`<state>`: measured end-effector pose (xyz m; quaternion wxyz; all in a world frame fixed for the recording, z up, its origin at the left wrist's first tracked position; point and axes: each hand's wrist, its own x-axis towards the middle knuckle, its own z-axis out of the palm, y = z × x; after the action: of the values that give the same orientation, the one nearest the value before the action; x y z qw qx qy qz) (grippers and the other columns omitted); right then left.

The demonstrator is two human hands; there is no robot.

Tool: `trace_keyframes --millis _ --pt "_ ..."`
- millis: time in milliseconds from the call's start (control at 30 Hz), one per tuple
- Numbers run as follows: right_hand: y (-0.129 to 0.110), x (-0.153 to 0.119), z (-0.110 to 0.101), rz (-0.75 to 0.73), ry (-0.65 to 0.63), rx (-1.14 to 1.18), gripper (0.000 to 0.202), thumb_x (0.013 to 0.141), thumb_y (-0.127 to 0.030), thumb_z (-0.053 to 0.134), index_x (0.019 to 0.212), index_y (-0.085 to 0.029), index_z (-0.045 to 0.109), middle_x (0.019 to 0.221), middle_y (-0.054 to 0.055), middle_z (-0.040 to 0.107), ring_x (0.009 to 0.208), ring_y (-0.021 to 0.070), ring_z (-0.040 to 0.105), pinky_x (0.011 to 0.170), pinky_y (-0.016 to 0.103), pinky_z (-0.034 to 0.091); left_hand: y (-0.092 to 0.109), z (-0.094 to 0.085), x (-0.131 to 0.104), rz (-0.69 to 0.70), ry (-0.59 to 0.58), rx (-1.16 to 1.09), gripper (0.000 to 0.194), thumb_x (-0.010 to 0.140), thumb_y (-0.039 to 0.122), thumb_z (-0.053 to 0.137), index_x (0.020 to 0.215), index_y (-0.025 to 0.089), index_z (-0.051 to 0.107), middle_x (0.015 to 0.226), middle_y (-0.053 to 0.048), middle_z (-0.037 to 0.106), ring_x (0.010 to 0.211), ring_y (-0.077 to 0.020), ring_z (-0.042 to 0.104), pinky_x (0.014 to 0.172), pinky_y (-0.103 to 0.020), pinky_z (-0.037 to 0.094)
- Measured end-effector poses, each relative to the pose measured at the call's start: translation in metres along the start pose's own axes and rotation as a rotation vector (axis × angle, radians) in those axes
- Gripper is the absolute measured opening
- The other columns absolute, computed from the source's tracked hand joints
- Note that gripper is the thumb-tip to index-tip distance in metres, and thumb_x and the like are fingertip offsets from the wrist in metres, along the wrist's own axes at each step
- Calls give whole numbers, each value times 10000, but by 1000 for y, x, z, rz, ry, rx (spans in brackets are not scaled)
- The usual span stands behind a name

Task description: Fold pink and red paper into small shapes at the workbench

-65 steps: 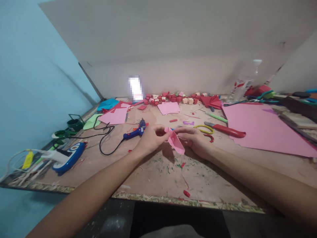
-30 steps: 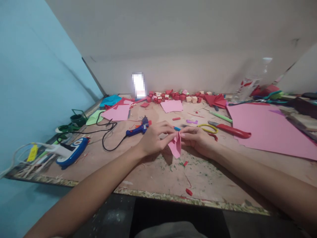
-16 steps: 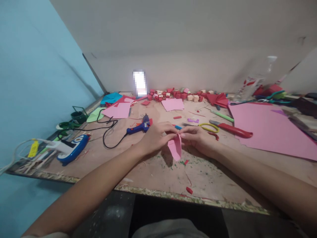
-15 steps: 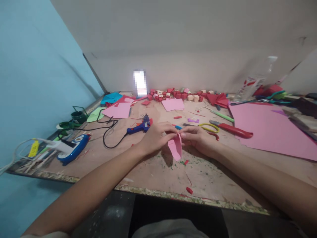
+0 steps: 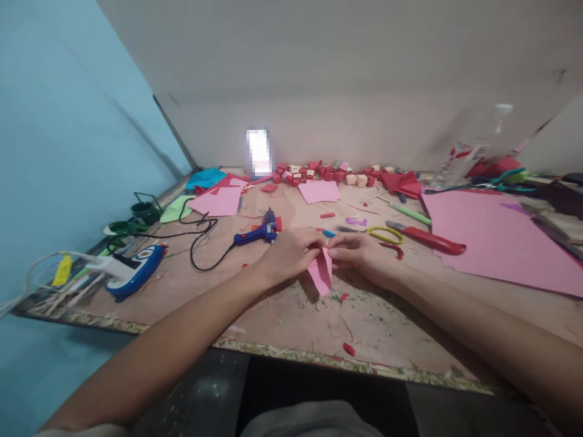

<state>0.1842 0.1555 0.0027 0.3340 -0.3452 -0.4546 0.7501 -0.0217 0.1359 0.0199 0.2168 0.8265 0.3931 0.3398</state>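
A small folded piece of pink paper [image 5: 322,274] hangs between my two hands above the table's middle. My left hand [image 5: 294,252] pinches its upper left part, fingers bent around the top. From the other side, my right hand [image 5: 357,255] grips the top edge between thumb and fingers. The fingertips of both hands nearly meet there. The paper's lower end points down toward the tabletop and shows a crease. A blue glue gun [image 5: 259,232] lies left of my left hand; scissors with yellow handles [image 5: 385,235] are beyond my right hand.
On the wooden table [image 5: 291,328] lie a red-handled knife [image 5: 435,240], a large pink sheet [image 5: 492,243], smaller pink sheets [image 5: 319,192] and a blue-and-white power strip [image 5: 139,273]. Small folded red and cream pieces [image 5: 334,176] line the back, between a lit phone [image 5: 259,152] and a plastic bottle [image 5: 464,152].
The pink paper has turned slightly and shifted a little left. My fingers have moved slightly at its top edge, both hands still holding it.
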Motion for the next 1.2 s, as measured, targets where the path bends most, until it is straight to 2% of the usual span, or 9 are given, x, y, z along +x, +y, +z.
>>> trace_keyframes --millis 300,467,567,633,733,800,1000,1100,1200 --pt "0 -1 -1 0 0 -19 315 627 -290 966 816 -158 752 790 46 753 715 184 732 696 306 596 7 3 -1 -79 57 -97 193 789 43 615 787 183 748 830 -39 753 767 -191 659 748 -302 490" --pt "1 1 -4 -29 2 -3 296 665 -302 939 846 -152 761 840 61 765 727 177 734 733 314 613 5 4 2 -227 149 -275 130 769 90 647 714 175 728 753 -23 735 733 -172 659 706 -275 501" --pt "2 -1 -1 -65 9 -4 362 698 -289 907 1007 -175 757 891 74 777 774 211 753 755 364 629 -5 10 5 -375 271 -400 90 774 196 688 697 156 668 655 -15 677 603 -151 629 566 -250 481" --pt "3 -2 2 -96 22 -29 474 684 -219 901 1126 -189 734 940 81 785 822 223 761 767 363 631 -10 16 6 -457 313 -495 249 793 360 725 702 161 606 593 2 621 482 -130 573 457 -237 434" --pt "4 -3 6 -146 62 -77 515 700 -178 880 1187 -208 716 958 61 789 786 187 753 721 300 619 -11 26 7 -538 262 -641 436 785 590 706 759 180 558 524 36 560 342 -118 479 341 -244 378" --pt "4 -3 6 -165 75 -104 457 709 -204 879 1142 -204 732 924 48 790 766 183 749 700 286 610 -7 31 6 -558 207 -711 501 722 636 757 785 177 567 564 20 603 366 -127 520 342 -242 392" --pt "4 -4 3 -188 72 -163 315 688 -250 893 958 -155 760 867 37 774 740 172 721 673 265 576 -4 27 4 -575 70 -772 438 649 478 897 786 135 663 591 34 625 433 -70 513 415 -182 386" --pt "4 -4 4 -198 75 -164 418 686 -242 889 1063 -164 729 846 35 777 736 171 721 688 278 566 -11 24 4 -623 18 -755 321 796 400 831 811 117 680 586 46 592 433 -62 485 405 -175 371" --pt "4 -5 6 -225 76 -152 516 663 -234 892 1132 -192 681 846 38 785 825 203 737 710 292 558 -16 25 3 -680 26 -723 227 965 342 677 933 118 663 728 24 631 523 -76 550 472 -195 471"
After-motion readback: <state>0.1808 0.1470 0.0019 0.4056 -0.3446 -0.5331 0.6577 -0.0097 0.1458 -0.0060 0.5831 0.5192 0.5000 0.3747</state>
